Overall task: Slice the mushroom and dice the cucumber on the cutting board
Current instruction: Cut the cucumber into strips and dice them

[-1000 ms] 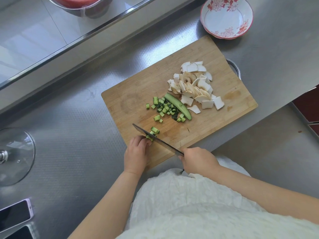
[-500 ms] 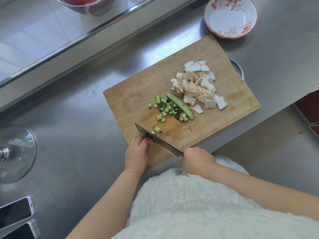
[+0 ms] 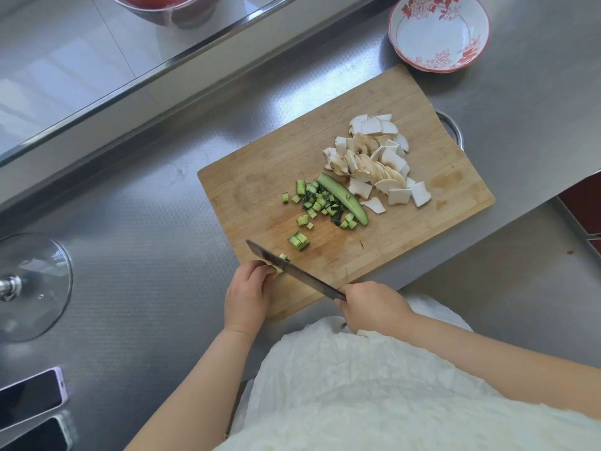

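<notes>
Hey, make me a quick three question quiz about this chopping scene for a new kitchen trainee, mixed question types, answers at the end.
1. True or false: the right hand holds the knife.
2. What lies uncut beside the diced cucumber? A) a long cucumber strip B) a whole mushroom C) a carrot
3. Fill in: the left hand steadies a small piece of ____ at the blade.

Key: 1 true; 2 A, the cucumber strip; 3 cucumber.

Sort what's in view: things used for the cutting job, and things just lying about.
In use: cutting board, knife, right hand, left hand, cucumber strip, cucumber dice, mushroom slices.

Lying about: patterned bowl, glass lid, two phones.
</notes>
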A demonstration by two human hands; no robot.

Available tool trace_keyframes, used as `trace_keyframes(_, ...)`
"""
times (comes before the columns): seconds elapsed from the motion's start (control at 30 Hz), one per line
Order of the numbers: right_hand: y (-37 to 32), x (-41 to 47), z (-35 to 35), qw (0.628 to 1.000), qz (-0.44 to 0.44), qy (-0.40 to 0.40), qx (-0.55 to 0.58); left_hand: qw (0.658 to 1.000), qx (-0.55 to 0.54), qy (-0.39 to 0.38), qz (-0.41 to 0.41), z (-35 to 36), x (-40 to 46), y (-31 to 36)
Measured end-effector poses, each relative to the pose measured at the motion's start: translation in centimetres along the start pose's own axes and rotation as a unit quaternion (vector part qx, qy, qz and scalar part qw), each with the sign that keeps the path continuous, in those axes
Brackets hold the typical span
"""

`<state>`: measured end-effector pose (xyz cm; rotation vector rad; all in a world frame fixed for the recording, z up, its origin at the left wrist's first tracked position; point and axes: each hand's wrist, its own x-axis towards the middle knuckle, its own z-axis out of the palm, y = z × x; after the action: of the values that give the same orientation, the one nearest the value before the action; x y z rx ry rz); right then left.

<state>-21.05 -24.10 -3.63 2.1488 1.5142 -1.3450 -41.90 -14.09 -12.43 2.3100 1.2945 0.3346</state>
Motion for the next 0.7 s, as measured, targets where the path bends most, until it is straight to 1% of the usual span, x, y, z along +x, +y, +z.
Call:
trace_keyframes(0.27,0.29,0.46,0.57,1.000,0.004,0.018,-0.023,1.000,0.009,-0.020,0.011,-0.21,0.74,0.57)
trace_keyframes(0.4,-0.03,0.70,0.62,0.999,0.022,0.004,-0.027,1.000,0.009,-0.019,0.017,-0.41,0.83,0.83)
trace_keyframes(0.57,-0.50,0.99,0.30,0.999,0.048,-0.007,-0.002,1.000,0.009,-0.012,0.017,-0.35,0.83,1.00)
trace_keyframes(0.7,-0.30,0.65,-0.06,0.998,0.056,0.019,0.029,1.000,0.009,-0.010,0.028,-0.39,0.81,0.79)
